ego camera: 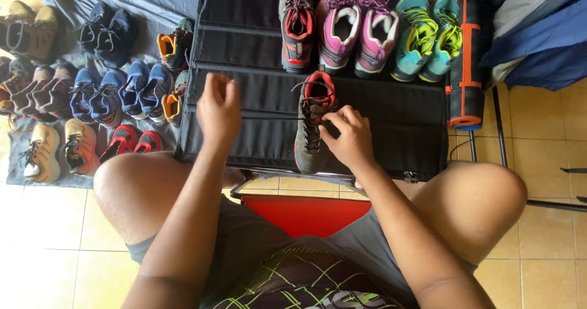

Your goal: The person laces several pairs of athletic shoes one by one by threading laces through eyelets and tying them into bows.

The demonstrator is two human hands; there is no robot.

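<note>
Lacing job looks roughly midway from what I can see. The grey and red shoe (313, 125) sits in the middle of the frame on the black folding surface (397, 125), toe toward the person. The right hand (348, 136) is pinched shut on the laces at the middle eyelets, fingers curled in tight. The left hand (218, 108), left of centre, is closed in a loose fist with a lace (269, 119) running taut from it across to the shoe, so that grip is holding the lace end.

Lower eyelets look threaded; the red tongue at the top is still loose and open, no knot yet.

Its matching shoe (296, 24) sits top centre, laced, beside a pink pair (358, 27) and a teal pair (428, 37). More shoes (92, 101) line the floor mat at left.
</note>
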